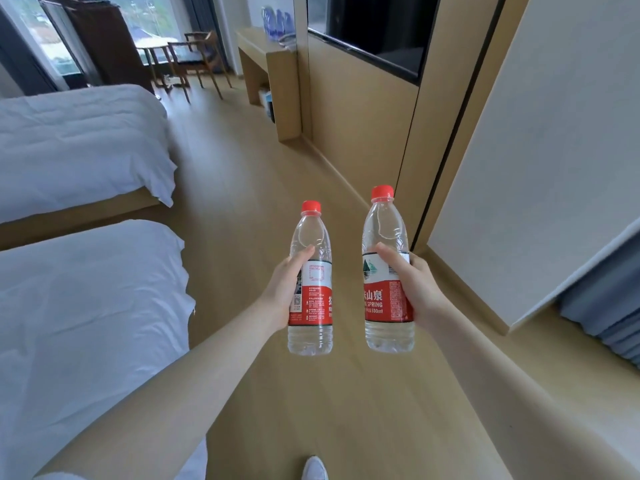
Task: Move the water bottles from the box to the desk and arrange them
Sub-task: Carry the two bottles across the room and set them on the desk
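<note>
Left grip is closed round the labelled middle of the left water bottle, thumb lying up along its clear shoulder; right grip is wrapped likewise round the right water bottle, thumb across the top of the label; both bottles upright, red caps on, clear bodies, red-and-white labels; held side by side in the air above the wooden floor, apart and not touching, the right one slightly higher in view; both forearms stretched forward. Table stands far ahead against the right-hand wall, well apart from the held bottles; a cluster of bluish bottles on its top, count unclear. Two beds with white covers along the left; chair near the window; toe of a white shoe at the bottom edge.
</note>
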Tool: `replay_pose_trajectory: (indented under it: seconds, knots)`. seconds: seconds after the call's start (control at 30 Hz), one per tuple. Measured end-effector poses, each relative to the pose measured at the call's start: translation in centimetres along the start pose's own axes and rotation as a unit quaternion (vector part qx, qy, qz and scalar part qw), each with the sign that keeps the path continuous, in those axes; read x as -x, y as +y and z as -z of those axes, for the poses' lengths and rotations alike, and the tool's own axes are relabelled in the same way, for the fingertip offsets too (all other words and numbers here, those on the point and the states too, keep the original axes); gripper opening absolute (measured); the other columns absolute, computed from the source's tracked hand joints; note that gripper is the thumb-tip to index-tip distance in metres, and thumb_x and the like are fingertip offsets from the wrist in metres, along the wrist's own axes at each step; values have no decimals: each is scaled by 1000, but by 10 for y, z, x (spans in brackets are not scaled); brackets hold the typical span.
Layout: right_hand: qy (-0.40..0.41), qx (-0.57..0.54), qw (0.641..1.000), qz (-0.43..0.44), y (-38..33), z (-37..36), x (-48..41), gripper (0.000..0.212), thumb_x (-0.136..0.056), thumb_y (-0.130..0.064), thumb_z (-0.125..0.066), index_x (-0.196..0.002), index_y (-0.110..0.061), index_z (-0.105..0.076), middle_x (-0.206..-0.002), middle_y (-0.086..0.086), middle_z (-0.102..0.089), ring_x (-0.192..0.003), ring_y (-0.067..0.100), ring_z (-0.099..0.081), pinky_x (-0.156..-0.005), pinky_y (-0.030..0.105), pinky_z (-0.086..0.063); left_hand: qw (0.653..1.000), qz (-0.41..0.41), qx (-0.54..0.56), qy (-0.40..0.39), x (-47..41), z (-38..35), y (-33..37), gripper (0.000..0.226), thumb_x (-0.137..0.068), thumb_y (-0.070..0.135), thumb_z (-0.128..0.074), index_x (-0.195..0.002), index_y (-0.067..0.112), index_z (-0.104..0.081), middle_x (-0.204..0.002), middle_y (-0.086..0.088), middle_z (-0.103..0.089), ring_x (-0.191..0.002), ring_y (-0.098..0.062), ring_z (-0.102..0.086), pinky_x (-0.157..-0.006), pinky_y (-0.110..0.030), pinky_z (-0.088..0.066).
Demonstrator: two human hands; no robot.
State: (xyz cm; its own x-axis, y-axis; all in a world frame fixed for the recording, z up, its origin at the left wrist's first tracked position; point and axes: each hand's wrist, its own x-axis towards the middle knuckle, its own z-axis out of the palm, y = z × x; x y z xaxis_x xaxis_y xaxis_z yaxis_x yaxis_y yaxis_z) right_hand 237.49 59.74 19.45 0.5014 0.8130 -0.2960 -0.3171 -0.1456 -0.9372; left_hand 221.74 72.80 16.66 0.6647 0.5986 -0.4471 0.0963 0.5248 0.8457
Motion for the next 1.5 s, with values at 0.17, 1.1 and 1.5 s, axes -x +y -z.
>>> replay_pose_trajectory:
  seconds: [0.17,1.1,1.5]
  knots:
    - [3,18,1000,2,-9,-33,-56,62,-64,-47,-71,-110,-7,-62,-82,11,-72,-67,22,-70,-57,31,-57,1000,-1,20,6,-40,41,31,71,-64,58,-66,-116,10,-57,-76,-9,-68,-58,-21,-66,-54,-31,-55]
    - [-188,21,981,-50,-100,-146,-461,60,-70,-41,-72,-116,-4,-61,-82,9,-73,-67,22,-71,-58,30,-56,975,-5,150,166,-309,156,218,61,-63,63,-66,-100,15,-62,-78,-7,-67,-62,-18,-67,-68,-32,-57]
    - [-196,47,978,-48,-117,-197,-568,60,-74,-57,-60,-106,-6,-62,-77,9,-73,-63,22,-70,-56,29,-56,979,-11,136,150,-392,212,276,64,-65,60,-63,-111,15,-59,-79,-6,-68,-63,-18,-67,-64,-31,-57]
